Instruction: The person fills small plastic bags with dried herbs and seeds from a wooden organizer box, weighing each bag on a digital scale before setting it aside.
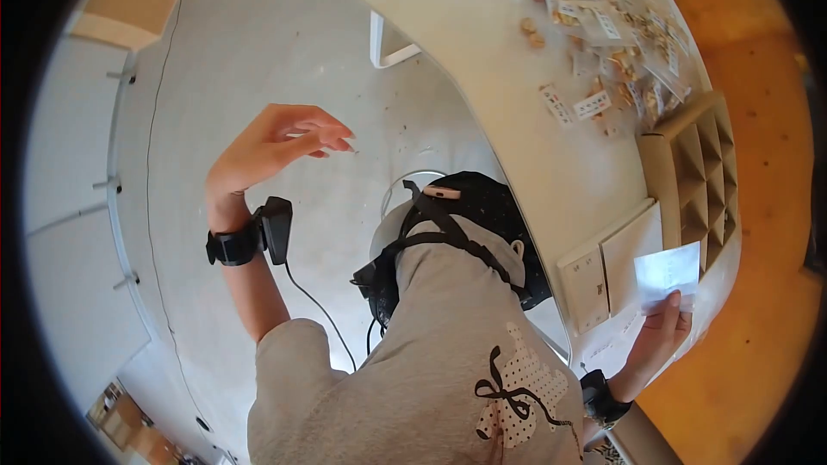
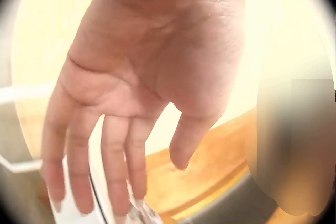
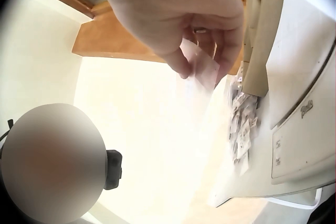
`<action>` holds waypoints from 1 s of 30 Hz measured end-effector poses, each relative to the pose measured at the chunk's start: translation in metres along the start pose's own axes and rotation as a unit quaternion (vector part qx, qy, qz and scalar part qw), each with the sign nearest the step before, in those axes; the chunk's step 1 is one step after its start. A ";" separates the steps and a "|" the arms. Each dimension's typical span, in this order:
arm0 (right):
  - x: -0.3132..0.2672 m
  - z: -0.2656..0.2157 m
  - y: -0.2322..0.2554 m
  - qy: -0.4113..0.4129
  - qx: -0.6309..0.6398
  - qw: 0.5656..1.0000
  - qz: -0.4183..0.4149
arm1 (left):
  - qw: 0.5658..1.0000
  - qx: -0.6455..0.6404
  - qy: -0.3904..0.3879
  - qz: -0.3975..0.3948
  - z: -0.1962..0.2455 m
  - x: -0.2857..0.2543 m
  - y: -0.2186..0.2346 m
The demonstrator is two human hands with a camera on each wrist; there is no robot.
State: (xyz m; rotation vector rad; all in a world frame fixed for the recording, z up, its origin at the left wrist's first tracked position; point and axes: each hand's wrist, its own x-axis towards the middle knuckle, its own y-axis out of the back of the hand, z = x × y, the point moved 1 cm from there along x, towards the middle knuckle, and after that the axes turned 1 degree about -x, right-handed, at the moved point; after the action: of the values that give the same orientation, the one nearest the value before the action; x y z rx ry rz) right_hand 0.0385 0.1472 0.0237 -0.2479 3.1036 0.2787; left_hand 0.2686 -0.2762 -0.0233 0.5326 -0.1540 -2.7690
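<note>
My right hand (image 1: 665, 331) pinches a small translucent plastic bag (image 1: 668, 271) by its lower edge, thumb laid over its face. In the right wrist view the bag (image 3: 203, 67) hangs between thumb and fingers, its far part washed out by bright light. A white flat device (image 1: 587, 291) with printed markings lies on the white table just left of that hand. My left hand (image 1: 280, 142) is raised over the floor, away from the table and holding nothing. The left wrist view shows its palm with the fingers (image 2: 79, 150) loosely extended.
A beige box (image 1: 656, 176) with a grid of compartments stands on the table (image 1: 482, 52) beyond the right hand. Farther back lies a pile of small labelled clear bags (image 1: 612, 30) with dried pieces inside. A black stool or bag (image 1: 482, 198) sits by the table edge.
</note>
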 end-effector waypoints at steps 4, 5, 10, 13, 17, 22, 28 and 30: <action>0.009 -0.002 -0.005 0.003 -0.008 1.000 -0.005 | 0.998 -0.043 -0.052 -0.008 -0.001 0.001 0.003; 0.009 -0.004 -0.007 0.009 -0.011 1.000 -0.003 | 0.997 -0.039 -0.064 -0.018 0.005 0.010 0.000; 0.007 -0.004 0.002 0.001 -0.011 1.000 0.018 | 0.989 -0.063 -0.112 -0.069 0.020 0.029 -0.010; 0.005 0.003 0.009 -0.013 0.002 0.999 0.035 | 0.988 -0.067 -0.114 -0.079 0.031 0.028 -0.014; 0.003 0.007 0.010 -0.018 0.021 1.000 0.014 | 0.984 -0.107 -0.119 -0.075 0.043 0.018 -0.023; 0.000 0.005 -0.019 -0.023 0.058 0.997 0.036 | 0.947 -0.256 -0.179 -0.069 0.064 0.039 -0.061; -0.006 -0.022 -0.063 -0.007 -0.047 0.993 -0.111 | 0.944 -0.126 -0.180 -0.248 0.115 0.102 -0.170; 0.000 -0.033 -0.066 0.031 -0.144 0.972 -0.182 | 0.934 -0.074 -0.183 -0.296 0.122 0.109 -0.184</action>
State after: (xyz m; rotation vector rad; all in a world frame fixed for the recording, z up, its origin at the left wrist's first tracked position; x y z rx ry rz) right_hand 0.0493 0.0771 0.0448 -0.8316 2.9832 0.7186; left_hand 0.0737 -0.1328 0.0217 0.0045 0.1633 -3.4092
